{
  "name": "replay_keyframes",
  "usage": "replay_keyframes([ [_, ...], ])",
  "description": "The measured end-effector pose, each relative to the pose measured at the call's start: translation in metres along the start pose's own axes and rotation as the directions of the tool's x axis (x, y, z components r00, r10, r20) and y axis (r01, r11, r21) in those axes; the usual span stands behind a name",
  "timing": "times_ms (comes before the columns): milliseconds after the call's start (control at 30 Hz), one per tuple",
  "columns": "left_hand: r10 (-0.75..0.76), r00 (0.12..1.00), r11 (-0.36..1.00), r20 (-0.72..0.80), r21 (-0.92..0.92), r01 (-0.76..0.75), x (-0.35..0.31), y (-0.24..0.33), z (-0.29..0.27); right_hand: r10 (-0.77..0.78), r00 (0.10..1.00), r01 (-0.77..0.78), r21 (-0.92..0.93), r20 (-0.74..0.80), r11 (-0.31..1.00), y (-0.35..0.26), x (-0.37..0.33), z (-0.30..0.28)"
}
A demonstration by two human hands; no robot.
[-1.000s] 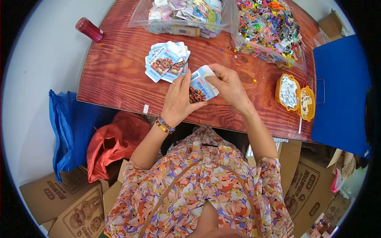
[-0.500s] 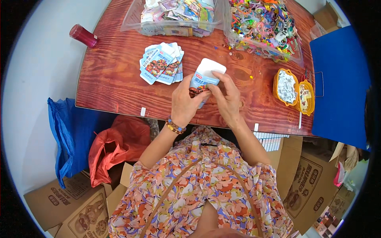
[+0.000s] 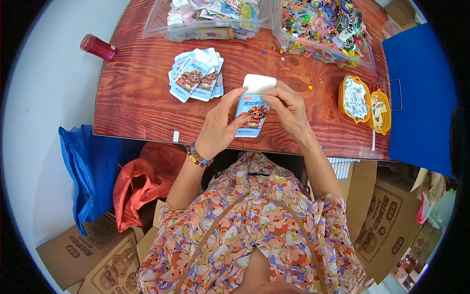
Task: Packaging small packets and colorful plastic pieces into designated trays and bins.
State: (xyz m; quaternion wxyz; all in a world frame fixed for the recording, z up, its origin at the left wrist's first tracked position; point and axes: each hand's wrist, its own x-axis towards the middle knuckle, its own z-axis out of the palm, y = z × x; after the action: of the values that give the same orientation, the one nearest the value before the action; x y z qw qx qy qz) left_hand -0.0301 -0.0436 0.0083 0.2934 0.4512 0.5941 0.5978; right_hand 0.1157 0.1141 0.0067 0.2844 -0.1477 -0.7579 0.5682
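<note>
Head view: both hands, left hand [image 3: 220, 128] and right hand [image 3: 289, 112], pinch one blue cartoon packet [image 3: 253, 112] above the wooden table [image 3: 142, 98]. Clear bin [image 3: 215, 22] holds packets; another bin [image 3: 325, 27] holds colourful trinkets. Two orange baskets [image 3: 364, 100] carry white bits. Packet stack [image 3: 197, 74] lies nearby.

Two hands, the left hand [image 3: 219, 128] and the right hand [image 3: 289, 111], share one blue printed packet [image 3: 252, 110]. One fanned stack of like packets [image 3: 197, 74] lies on the one wooden table [image 3: 137, 98]; its number cannot be told. Two clear bins [image 3: 161, 30] [image 3: 362, 58], two small orange baskets [image 3: 354, 99] [image 3: 380, 110], one red cylinder [image 3: 98, 47], one bead bracelet [image 3: 199, 156].
</note>
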Motion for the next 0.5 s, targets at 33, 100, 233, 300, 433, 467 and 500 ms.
replay_keyframes([
  [33, 0.043, 0.997, 0.988, 0.058, 0.146, -0.051, 0.003, 0.006, -0.004, -0.009, 1.0, 0.01, -0.029, 0.021, 1.0, 0.002, 0.0, -0.001],
  [100, 0.075, 0.99, 0.954, 0.123, 0.281, -0.107, 0.007, 0.005, -0.005, -0.014, 0.999, 0.016, -0.059, 0.042, 0.998, 0.002, -0.004, -0.001],
  [233, -0.118, 0.981, 0.986, 0.157, -0.1, 0.135, 0.005, -0.012, -0.005, 0.111, 0.992, -0.101, 0.134, -0.068, 0.986, -0.028, 0.0, 0.013],
  [300, -0.12, 0.981, 0.967, 0.155, -0.205, 0.151, 0.003, -0.012, -0.003, 0.245, 0.962, -0.199, 0.304, -0.12, 0.932, -0.037, 0.003, 0.011],
  [433, -0.155, 0.969, 0.974, 0.191, -0.132, 0.182, 0.002, 0.002, 0.001, 0.159, 0.986, -0.149, 0.179, -0.043, 0.973, -0.03, 0.016, -0.011],
  [467, -0.16, 0.968, 0.977, 0.194, -0.108, 0.183, 0.002, 0.004, 0.002, 0.191, 0.982, -0.19, 0.164, 0.011, 0.968, -0.031, 0.018, -0.012],
  [500, -0.159, 0.968, 0.977, 0.193, -0.11, 0.183, 0.002, 0.002, 0.003, 0.223, 0.973, -0.23, 0.148, 0.066, 0.962, -0.032, 0.019, -0.014],
])
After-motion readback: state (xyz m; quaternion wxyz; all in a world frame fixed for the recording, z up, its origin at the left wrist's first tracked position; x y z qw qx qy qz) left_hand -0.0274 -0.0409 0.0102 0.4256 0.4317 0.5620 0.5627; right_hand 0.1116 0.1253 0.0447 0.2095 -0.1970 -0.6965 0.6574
